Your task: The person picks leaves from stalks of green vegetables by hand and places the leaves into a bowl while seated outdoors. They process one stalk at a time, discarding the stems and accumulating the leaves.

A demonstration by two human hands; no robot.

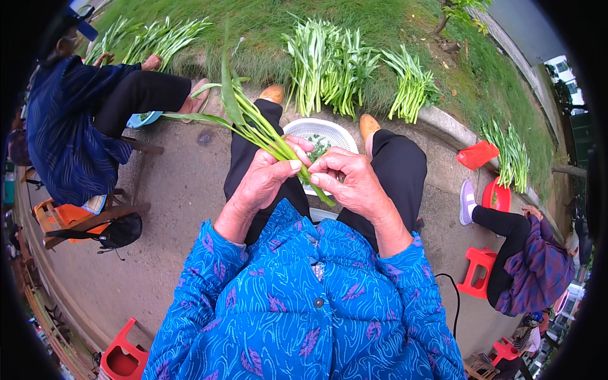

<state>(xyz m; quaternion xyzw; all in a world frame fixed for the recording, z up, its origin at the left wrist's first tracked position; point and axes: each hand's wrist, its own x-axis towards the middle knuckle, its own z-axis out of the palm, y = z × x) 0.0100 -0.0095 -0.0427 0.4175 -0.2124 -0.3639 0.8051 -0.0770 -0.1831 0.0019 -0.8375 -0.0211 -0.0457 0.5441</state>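
Observation:
A small bunch of leafy green stalks [259, 126], which look like water spinach, lies across my left hand [273, 173]. My left thumb and fingers are closed round it, with the leaves pointing up and left and the cut ends down and right. My right hand [349, 178] pinches at the lower part of the stalks, thumb and forefinger close together; what lies between those fingertips is partly hidden. Below both hands, a white plastic basket [335, 127] stands on the ground between my feet. Small green pieces [319, 145] lie in it, partly covered by my hands.
Bundles of the same greens [327, 66] lean on the grassy kerb ahead, with another bundle [412, 88] to their right. At left a seated person [76, 118] handles greens. At right sits another person [532, 266] near a red basin [497, 195]. Red plastic stools [124, 354] stand around.

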